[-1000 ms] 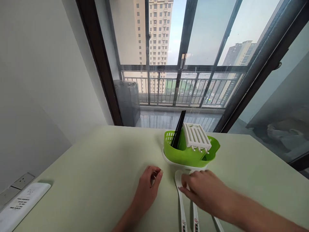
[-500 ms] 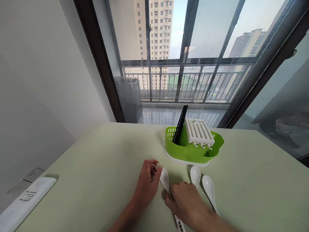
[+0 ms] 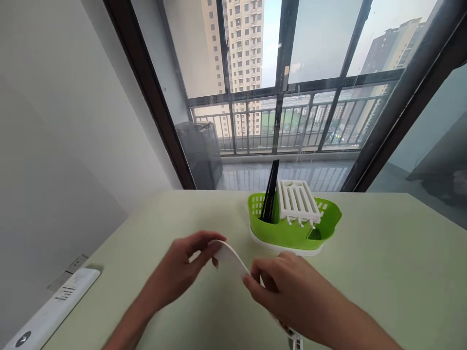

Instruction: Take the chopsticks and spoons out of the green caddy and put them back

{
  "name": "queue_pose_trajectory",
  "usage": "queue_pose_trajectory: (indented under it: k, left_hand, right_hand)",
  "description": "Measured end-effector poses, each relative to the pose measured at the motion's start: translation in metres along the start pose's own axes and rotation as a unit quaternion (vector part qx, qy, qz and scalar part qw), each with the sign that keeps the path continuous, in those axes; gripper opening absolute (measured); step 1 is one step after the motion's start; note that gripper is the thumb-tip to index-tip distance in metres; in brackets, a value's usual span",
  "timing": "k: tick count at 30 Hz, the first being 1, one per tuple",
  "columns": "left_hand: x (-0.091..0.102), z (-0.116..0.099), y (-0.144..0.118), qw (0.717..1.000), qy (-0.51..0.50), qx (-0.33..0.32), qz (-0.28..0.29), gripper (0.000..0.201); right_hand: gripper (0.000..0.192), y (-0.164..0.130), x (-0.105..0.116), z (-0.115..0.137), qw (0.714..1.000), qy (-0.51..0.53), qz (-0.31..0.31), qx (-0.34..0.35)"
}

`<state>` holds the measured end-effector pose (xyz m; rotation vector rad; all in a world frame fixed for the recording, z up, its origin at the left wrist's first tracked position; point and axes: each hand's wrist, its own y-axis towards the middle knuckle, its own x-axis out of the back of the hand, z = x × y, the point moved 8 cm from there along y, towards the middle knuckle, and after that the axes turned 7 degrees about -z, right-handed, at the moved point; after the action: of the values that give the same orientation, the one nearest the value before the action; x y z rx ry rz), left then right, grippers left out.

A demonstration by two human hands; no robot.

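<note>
A white plastic spoon (image 3: 229,256) is lifted above the pale green table (image 3: 383,272), held between both hands. My left hand (image 3: 178,272) pinches the bowl end of the spoon. My right hand (image 3: 288,291) grips its handle, whose printed tip shows below my wrist. Just behind the hands stands a green cutlery drainer (image 3: 292,228) on a white base, with black chopsticks (image 3: 270,192) upright in its left section and a white slotted insert (image 3: 297,200) tilted on top. The other spoons are hidden behind my right hand.
A white remote control (image 3: 51,311) lies at the table's left edge beside a wall socket (image 3: 71,272). Large windows with a dark frame and a balcony railing rise right behind the table's far edge.
My right hand slid one spoon left from the group and lifted it off the table. My left hand moved from resting on the table to holding the spoon's bowl.
</note>
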<state>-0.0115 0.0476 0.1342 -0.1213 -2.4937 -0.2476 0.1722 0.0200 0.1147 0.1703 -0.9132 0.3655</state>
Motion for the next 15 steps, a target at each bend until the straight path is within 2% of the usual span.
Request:
queue_pose_trajectory:
  k: [2, 5, 8, 10, 12, 15]
  left_hand:
    - [0.028, -0.017, 0.006, 0.996, 0.051, -0.015, -0.073, 0.033]
    - [0.063, -0.041, 0.015, 0.974, 0.108, -0.03, -0.198, 0.038]
    - [0.081, -0.063, 0.022, 0.943, 0.126, -0.06, -0.302, 0.033]
    - [0.082, -0.077, 0.025, 0.92, 0.137, -0.1, -0.354, 0.026]
    - [0.073, -0.09, 0.029, 0.896, 0.174, -0.151, -0.379, 0.02]
    - [0.043, -0.102, 0.039, 0.867, 0.266, -0.225, -0.355, 0.018]
  right_hand:
    - [0.037, -0.002, 0.017, 0.004, 0.999, 0.007, -0.018, 0.025]
    - [0.029, -0.01, 0.044, 0.001, 0.994, 0.006, -0.074, 0.078]
    - [0.028, -0.023, 0.075, -0.01, 0.984, -0.014, -0.142, 0.103]
    - [0.029, -0.033, 0.093, -0.017, 0.978, -0.039, -0.17, 0.11]
    - [0.029, -0.042, 0.105, -0.02, 0.974, -0.056, -0.178, 0.128]
    - [0.025, -0.054, 0.111, -0.019, 0.968, -0.063, -0.169, 0.174]
